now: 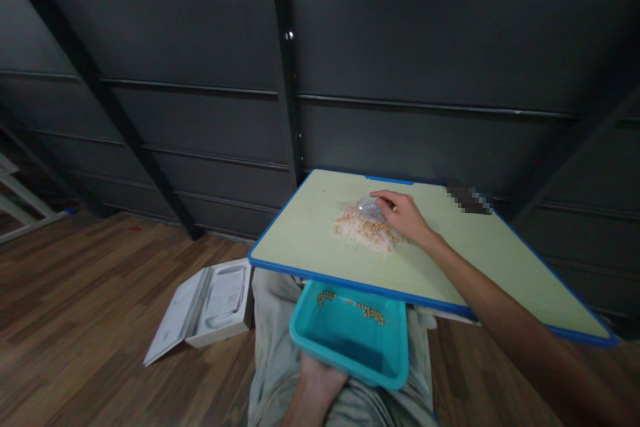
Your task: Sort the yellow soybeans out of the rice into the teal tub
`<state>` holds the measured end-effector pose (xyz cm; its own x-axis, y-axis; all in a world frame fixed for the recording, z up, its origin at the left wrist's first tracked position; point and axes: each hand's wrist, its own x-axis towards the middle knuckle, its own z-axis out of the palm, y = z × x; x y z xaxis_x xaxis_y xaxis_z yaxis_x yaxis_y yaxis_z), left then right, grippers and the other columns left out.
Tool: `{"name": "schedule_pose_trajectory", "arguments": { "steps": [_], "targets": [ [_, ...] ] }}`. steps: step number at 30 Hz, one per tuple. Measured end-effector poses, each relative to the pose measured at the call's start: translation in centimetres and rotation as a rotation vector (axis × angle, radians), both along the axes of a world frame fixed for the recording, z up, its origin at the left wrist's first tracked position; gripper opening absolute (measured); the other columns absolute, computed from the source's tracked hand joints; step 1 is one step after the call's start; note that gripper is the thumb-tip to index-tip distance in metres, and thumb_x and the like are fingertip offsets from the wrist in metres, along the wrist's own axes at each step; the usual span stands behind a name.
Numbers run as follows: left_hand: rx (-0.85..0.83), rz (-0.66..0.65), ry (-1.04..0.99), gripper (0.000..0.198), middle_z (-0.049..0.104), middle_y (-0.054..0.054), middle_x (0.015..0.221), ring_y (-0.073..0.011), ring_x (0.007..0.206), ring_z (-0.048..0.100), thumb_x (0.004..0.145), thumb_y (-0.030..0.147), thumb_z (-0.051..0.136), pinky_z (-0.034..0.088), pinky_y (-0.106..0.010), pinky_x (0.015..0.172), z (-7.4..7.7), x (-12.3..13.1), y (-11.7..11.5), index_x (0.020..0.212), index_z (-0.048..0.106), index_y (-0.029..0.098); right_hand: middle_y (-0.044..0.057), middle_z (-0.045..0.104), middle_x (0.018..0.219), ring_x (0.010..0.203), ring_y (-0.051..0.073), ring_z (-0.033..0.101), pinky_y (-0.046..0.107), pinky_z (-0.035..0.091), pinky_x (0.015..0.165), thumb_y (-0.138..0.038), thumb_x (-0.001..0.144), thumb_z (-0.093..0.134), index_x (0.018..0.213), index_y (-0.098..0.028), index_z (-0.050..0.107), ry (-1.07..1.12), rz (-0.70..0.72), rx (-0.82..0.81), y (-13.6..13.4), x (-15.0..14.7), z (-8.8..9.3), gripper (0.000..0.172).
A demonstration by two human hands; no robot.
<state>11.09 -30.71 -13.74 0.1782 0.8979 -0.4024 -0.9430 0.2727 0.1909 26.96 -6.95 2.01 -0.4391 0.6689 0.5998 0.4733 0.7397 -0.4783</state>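
Note:
My left hand [323,377] supports a teal plastic basin [350,350] from below at its near edge, over my lap; its fingers are hidden beneath. Small round golden-brown beans or beads [370,313] lie along the basin's far side. On the pale board, a pile of white grains mixed with the same round pieces [364,230] is heaped near the middle. My right hand [404,215] reaches over the pile's right side. Its thumb and fingers are bent against a crinkled, clear plastic object [369,209], which rests on top; its exact kind is unclear.
The tabletop [295,233] has a blue rim, and the basin sits just below its near edge. A dark pixelated object [469,200] lies at the far right. On the wooden floor stands an opened white box [220,303]. A dark panelled wall [200,40] rises behind.

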Motion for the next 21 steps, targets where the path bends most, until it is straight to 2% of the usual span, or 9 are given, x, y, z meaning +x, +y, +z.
{"name": "schedule_pose_trajectory", "arguments": {
  "steps": [7,12,17,21],
  "targets": [
    [-0.037,0.030,-0.012,0.047,0.086,-0.004,0.088,-0.0310,0.119,0.070,0.094,0.048,0.040,0.048,-0.054,0.110,-0.8,0.0,0.3,0.087,0.083,0.031,0.009,0.077,0.116,0.102,0.026,0.073,0.041,0.054,0.095,-0.026,0.097,0.052,0.117,-0.020,0.075,0.001,-0.104,0.051,0.6,0.4,-0.2,0.032],
    [-0.016,0.025,-0.024,0.053,0.086,-0.007,0.092,-0.0307,0.118,0.071,0.095,0.054,0.039,0.046,-0.053,0.111,-0.5,0.0,0.1,0.082,0.083,0.027,0.010,0.077,0.117,0.104,0.027,0.072,0.041,0.053,0.096,-0.026,0.098,0.052,0.118,-0.020,0.075,-0.035,-0.145,0.073,1.3,0.8,-0.7,0.032],
    [0.001,0.015,-0.007,0.045,0.086,-0.005,0.099,-0.0329,0.120,0.070,0.091,0.057,0.046,0.045,-0.057,0.111,-0.6,0.0,0.1,0.090,0.082,0.030,0.009,0.077,0.117,0.108,0.028,0.071,0.044,0.052,0.099,-0.025,0.099,0.052,0.118,-0.022,0.075,-0.061,-0.100,0.087,1.5,0.8,-1.0,0.030],
    [-0.023,0.020,-0.007,0.046,0.086,-0.005,0.097,-0.0333,0.124,0.067,0.091,0.056,0.045,0.047,-0.058,0.110,-1.0,-0.1,0.2,0.084,0.083,0.031,0.007,0.077,0.118,0.109,0.027,0.071,0.043,0.054,0.099,-0.024,0.099,0.053,0.117,-0.025,0.076,-0.074,-0.034,0.065,0.8,0.3,-0.7,0.029]
  ]
}}
